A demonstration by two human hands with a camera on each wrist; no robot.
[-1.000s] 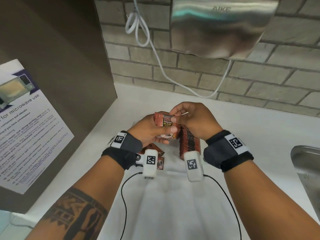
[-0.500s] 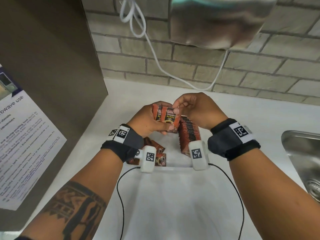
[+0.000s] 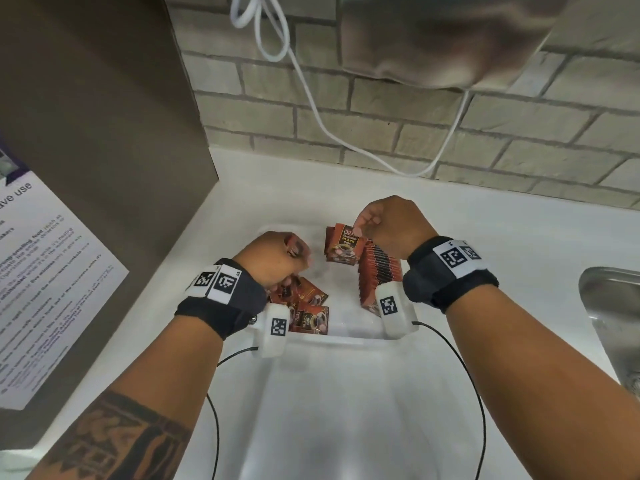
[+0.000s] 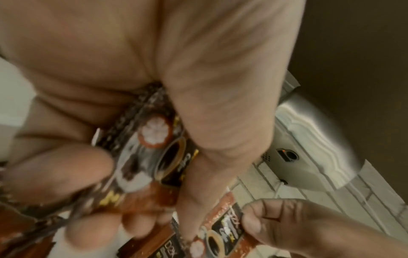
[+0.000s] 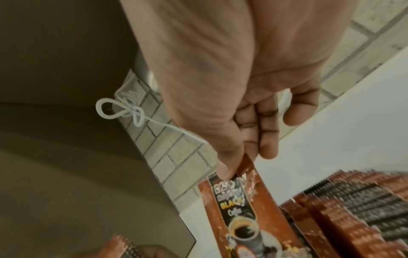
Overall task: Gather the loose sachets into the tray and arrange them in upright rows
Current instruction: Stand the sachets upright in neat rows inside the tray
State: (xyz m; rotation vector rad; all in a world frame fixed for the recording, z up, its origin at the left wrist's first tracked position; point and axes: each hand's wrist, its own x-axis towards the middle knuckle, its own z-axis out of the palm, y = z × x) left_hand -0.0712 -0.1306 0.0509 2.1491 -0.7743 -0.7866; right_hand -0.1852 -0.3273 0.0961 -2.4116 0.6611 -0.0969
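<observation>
From your head camera, the white countertop [image 3: 346, 393] fills the lower frame and meets a grey brick wall [image 3: 381, 133] across the top; a blurred steel hand dryer [image 3: 433, 39] hangs at upper right with a looped white cable [image 3: 311, 109] trailing below it. A steel sink rim [image 3: 609, 306] cuts in at the right edge, and a brown panel [image 3: 104, 133] at the left carries a white printed notice [image 3: 45, 271] reading "use". The clear plastic tray [image 3: 349, 336] sits at centre. Your right hand [image 3: 391, 226] pinches the top edge of a red-brown coffee sachet [image 3: 344, 245] printed "D2X" and "BLACK", hanging just left of the upright row of sachets [image 3: 379, 271] along the tray's right side. Your left hand [image 3: 273, 259] is curled over the loose sachets [image 3: 308, 306] lying flat in the tray's left part.

From the left wrist, your thumb and fingers [image 4: 55, 174] close on a blurred sachet showing a coffee cup [image 4: 154, 153]; the right hand holds its sachet at lower right.

From the right wrist, thumb and forefinger nip the sachet's top corner, "BLACK Coffee" legible; the row's serrated tops [image 5: 353, 200] fill the lower right, white countertop open beyond.
</observation>
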